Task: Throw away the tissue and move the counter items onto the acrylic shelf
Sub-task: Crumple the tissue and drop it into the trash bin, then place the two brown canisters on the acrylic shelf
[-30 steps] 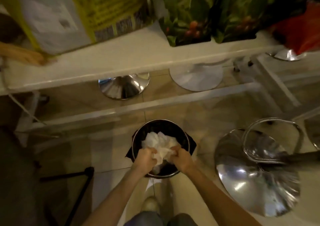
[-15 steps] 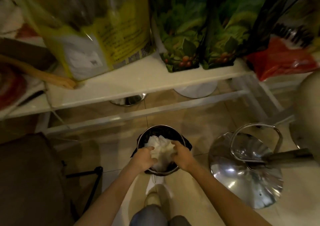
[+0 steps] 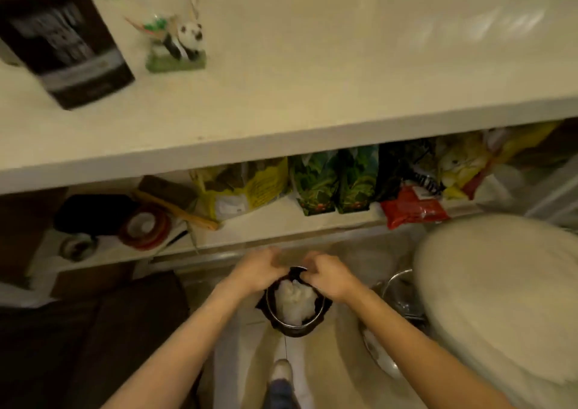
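The crumpled white tissue lies inside the small round metal-rimmed bin on the floor. Both hands are above the far rim: the left hand and the right hand have curled fingers (blurred, so I cannot tell if they hold anything). On the white counter stand a dark box and a panda figurine.

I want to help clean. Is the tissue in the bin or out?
In. The white tissue sits inside the bin's round rim, below both hands.
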The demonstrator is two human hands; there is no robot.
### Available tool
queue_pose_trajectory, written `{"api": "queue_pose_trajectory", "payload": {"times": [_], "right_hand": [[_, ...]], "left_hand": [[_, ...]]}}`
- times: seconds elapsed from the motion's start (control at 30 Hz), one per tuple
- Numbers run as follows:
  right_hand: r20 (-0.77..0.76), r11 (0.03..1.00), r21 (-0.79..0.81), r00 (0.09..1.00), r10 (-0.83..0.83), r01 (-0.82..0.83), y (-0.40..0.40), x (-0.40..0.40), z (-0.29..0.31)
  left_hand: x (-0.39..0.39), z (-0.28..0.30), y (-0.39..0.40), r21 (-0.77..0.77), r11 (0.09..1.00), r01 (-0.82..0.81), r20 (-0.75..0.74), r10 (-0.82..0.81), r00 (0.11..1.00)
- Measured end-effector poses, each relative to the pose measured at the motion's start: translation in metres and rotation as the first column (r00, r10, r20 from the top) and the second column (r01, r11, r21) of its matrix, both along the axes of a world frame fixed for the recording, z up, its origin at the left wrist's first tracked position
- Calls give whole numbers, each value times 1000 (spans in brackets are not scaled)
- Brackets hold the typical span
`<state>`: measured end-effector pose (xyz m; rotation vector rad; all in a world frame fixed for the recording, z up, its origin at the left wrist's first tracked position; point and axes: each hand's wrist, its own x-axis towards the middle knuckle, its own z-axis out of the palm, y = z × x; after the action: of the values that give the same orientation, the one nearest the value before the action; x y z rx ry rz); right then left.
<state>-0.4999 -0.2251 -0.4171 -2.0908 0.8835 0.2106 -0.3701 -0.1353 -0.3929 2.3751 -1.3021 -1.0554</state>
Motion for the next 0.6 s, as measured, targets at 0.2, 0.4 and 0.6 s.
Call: {"api": "queue_pose_trajectory", "payload": {"times": [0.2, 0.4, 0.6], "right_hand": [[127, 988, -130, 987, 99, -83, 16, 3, 127], [323, 967, -238, 931, 169, -93, 28, 11, 215], [365, 939, -318, 898, 247, -129, 25, 61, 268]], "left_hand": [[-1, 121, 20, -174, 985, 18, 118, 3, 993], [13, 214, 55, -422, 907, -19, 141, 86, 986], [43, 258, 73, -584, 794, -168, 197, 339, 920]]}}
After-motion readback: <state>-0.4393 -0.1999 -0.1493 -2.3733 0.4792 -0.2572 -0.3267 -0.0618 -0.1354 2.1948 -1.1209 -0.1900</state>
